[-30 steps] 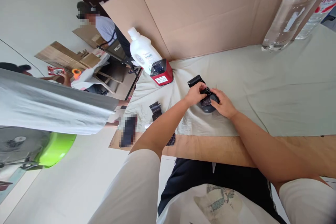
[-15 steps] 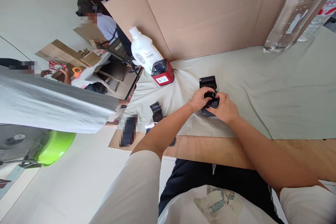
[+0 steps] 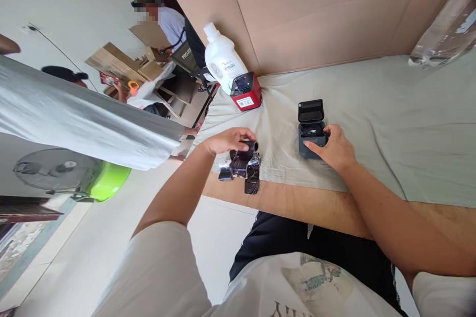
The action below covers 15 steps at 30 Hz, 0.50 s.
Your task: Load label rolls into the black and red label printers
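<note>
My left hand (image 3: 234, 141) is closed on a black roll (image 3: 251, 146), from which a glossy dark strip hangs. It holds the roll above the table's front left, over other dark rolls and strips (image 3: 253, 183). My right hand (image 3: 336, 147) grips the right side of a small dark portable printer (image 3: 311, 147), its thumb on the front top. The printer stands on the cloth with its lid (image 3: 311, 110) swung up and back, and its inner bay faces up.
Behind, a red box-shaped device (image 3: 247, 99) stands against a white jug (image 3: 225, 62). A cardboard panel (image 3: 320, 15) walls off the table's back, with a clear plastic bottle (image 3: 442, 34) at far right. Other people (image 3: 171, 22) and a fan (image 3: 55, 173) are to the left.
My left hand has moved from the printer leftward and lifted the black roll away. My right hand stays at the printer's right side, and the inner bay has come into view.
</note>
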Each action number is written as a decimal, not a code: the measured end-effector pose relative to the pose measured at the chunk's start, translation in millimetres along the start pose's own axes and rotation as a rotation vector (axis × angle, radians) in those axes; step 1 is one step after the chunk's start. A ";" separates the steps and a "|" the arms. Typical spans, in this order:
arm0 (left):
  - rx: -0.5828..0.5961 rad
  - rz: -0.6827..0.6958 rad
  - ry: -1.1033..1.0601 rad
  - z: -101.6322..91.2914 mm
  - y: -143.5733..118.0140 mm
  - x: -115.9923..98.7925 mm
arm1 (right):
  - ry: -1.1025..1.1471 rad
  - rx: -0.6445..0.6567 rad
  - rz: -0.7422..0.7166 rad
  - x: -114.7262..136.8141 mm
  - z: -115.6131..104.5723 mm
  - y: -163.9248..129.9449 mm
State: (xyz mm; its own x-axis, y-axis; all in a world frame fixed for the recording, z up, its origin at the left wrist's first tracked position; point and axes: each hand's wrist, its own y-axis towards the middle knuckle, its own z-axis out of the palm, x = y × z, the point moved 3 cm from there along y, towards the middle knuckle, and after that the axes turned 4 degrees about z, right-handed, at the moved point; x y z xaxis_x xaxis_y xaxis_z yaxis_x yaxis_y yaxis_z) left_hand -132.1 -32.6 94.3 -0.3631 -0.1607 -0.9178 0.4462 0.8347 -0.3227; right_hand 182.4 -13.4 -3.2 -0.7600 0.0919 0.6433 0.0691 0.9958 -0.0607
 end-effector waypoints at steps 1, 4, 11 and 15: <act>-0.003 -0.057 0.068 -5.3 -14.5 11.4 | 0.002 0.003 0.002 0.2 0.0 0.0; -0.091 -0.140 0.339 -6.3 -43.5 45.6 | 0.004 -0.004 -0.006 1.1 -0.7 -0.3; -0.432 0.048 0.818 15.6 -55.2 67.5 | 0.021 -0.035 -0.032 -2.4 1.0 1.0; -0.494 0.070 0.903 22.0 -31.1 63.0 | 0.033 -0.064 -0.061 -3.7 2.2 1.9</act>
State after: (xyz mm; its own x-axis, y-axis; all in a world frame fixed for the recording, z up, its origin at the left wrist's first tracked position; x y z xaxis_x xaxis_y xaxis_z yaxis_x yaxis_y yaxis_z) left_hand -150.9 -80.2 41.4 -0.9193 0.1817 -0.3490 0.1780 0.9831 0.0429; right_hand 183.9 -11.8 -7.4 -0.7422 0.0298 0.6695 0.0648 0.9975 0.0274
